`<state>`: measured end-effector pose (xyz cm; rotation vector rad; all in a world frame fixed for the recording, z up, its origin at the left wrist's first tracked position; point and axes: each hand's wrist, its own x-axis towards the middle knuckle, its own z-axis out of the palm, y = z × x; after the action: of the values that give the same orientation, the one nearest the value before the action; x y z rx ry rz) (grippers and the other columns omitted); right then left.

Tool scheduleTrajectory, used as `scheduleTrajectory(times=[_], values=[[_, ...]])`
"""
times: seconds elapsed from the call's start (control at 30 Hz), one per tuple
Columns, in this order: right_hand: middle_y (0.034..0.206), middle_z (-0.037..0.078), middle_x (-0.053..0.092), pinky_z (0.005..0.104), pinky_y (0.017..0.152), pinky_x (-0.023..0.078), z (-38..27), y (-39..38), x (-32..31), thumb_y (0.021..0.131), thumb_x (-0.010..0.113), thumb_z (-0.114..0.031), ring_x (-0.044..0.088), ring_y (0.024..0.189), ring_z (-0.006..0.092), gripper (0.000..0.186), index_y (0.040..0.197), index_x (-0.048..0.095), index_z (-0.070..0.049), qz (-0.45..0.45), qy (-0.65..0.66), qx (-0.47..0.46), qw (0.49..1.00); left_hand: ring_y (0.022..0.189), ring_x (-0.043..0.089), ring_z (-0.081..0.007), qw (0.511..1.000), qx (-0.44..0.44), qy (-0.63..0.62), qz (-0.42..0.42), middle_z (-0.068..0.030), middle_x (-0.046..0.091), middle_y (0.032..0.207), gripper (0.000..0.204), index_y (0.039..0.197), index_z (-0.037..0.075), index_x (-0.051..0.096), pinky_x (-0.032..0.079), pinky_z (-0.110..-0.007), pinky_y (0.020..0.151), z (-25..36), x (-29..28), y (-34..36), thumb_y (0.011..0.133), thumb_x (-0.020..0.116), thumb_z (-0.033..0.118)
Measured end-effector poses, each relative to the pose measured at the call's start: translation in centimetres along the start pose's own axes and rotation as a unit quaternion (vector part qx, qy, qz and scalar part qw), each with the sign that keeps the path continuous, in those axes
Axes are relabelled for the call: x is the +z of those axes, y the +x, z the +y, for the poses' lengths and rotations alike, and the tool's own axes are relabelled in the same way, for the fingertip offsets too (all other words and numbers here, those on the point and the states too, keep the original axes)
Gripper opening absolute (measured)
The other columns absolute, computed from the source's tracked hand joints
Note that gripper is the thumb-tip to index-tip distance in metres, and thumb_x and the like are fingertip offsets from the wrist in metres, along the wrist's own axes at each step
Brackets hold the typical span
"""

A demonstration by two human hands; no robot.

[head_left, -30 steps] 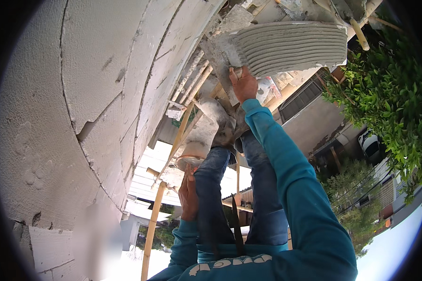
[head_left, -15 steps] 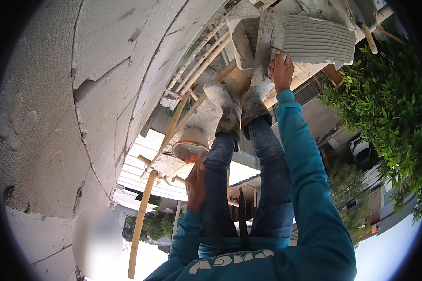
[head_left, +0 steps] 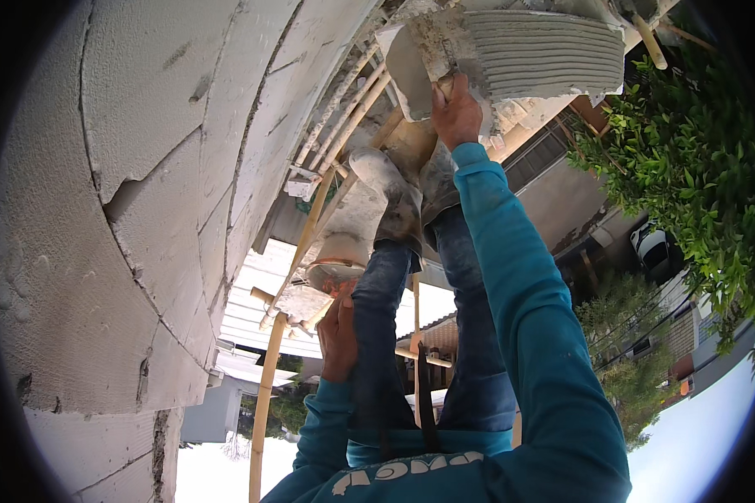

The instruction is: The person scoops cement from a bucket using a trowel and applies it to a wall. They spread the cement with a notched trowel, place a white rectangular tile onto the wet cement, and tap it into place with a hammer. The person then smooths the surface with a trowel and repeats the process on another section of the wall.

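Observation:
My right hand (head_left: 455, 113) grips a mortar-smeared trowel (head_left: 436, 46) at the left end of a pale slab (head_left: 545, 54), whose surface carries combed rows of grey mortar. My left hand (head_left: 337, 339) is low beside my left jeans leg (head_left: 377, 318), just below an orange-rimmed pail (head_left: 335, 268); its fingers look loosely extended against the leg, partly in shadow, with no object visible in them. My dusty boots (head_left: 382, 189) rest on boards under the slab.
A cracked pale block wall (head_left: 143, 210) fills the left. Bamboo poles (head_left: 273, 369) and battens (head_left: 352, 117) form scaffolding around me. Leafy branches (head_left: 671, 151) hang at the right, with a parked car (head_left: 650, 247) and roofs beyond them.
My right hand with the trowel moved up and right across the slab, then back leftward to its left end. My left hand has shifted only slightly beside the leg.

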<state>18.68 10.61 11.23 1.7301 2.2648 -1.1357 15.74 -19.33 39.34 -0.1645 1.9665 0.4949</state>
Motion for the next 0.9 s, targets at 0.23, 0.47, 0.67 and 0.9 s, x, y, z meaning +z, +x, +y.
scheduleTrajectory(times=[0.23,0.47,0.67,0.9], values=[[0.079,0.019,0.067,0.0465,0.073,0.049,11.1,6.1,-8.5,0.084,0.067,-0.041,0.065,0.080,0.0398,0.043,0.100,0.057,-0.002,0.158,-0.010,0.021,0.987,0.123,0.055,-0.0286,1.000,-0.019,0.013,-0.002,-0.0212,0.061,0.128,0.049,0.130,-0.003,0.056,0.040,-0.036,0.104,0.9,-0.1,0.4,0.102,0.046,0.035],[0.070,0.011,0.063,0.0386,0.066,0.049,9.5,9.7,-8.9,0.084,0.068,-0.045,0.061,0.069,0.0240,0.050,0.090,0.061,0.005,0.009,0.211,0.214,0.954,0.121,0.056,-0.0288,1.000,-0.020,0.003,-0.003,-0.0228,0.061,0.126,0.049,0.130,-0.005,0.056,0.041,-0.036,0.103,0.1,-0.4,0.4,0.102,0.047,0.034],[0.088,0.028,0.067,0.0487,0.080,0.049,3.5,4.3,-0.2,0.086,0.063,-0.047,0.063,0.091,0.0469,0.053,0.098,0.064,0.004,-0.032,0.114,0.063,0.991,0.119,0.057,-0.0276,0.999,-0.023,-0.021,-0.007,-0.0221,0.062,0.125,0.048,0.129,-0.006,0.057,0.042,-0.035,0.101,0.4,-0.2,0.0,0.102,0.048,0.033],[0.091,0.026,0.068,0.0458,0.081,0.051,-1.8,0.3,1.6,0.086,0.062,-0.049,0.065,0.092,0.0434,0.058,0.112,0.062,0.003,-0.081,0.107,0.026,0.991,0.118,0.058,-0.0270,1.000,-0.018,-0.019,-0.005,-0.0196,0.064,0.124,0.045,0.128,-0.003,0.058,0.043,-0.035,0.101,-1.0,-0.3,-0.4,0.101,0.049,0.031]])
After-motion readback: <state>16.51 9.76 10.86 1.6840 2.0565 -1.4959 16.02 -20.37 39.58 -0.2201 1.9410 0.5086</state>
